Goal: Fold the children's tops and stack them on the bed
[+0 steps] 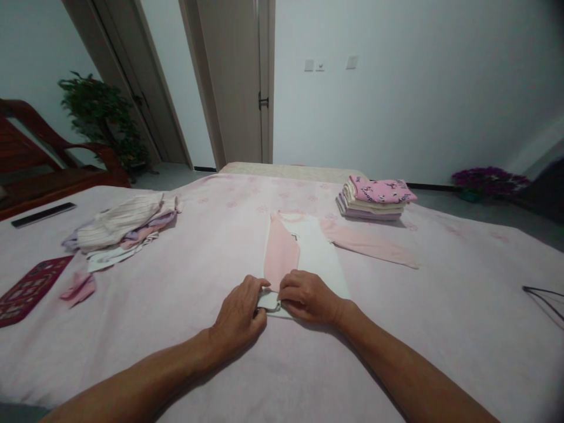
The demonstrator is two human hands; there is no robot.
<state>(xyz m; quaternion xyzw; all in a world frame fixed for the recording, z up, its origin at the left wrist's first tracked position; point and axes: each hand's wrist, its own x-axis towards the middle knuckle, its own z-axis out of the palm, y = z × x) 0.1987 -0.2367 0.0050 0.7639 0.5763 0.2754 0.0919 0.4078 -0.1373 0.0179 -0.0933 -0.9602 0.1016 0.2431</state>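
A small white shirt (318, 255) with pink sleeves lies on the pink bedsheet (198, 376). One sleeve is folded inward over the body on the left; the other pink sleeve (374, 247) stretches out to the right. At the lower left of the shirt, my left hand (241, 310) pinches a white end of the folded sleeve between thumb and fingers. Close beside it, my right hand (308, 296) is closed at the same white end, its fingertips pressed on the cloth. My fingers hide part of the cloth there.
A stack of folded clothes (374, 200) stands at the back right. On the left are a heap of unfolded clothes (123, 226), a small pink cloth (78, 289), a red patterned mat (33, 291) and a black remote-like bar (44, 215). A dark cord (544, 294) lies at the right.
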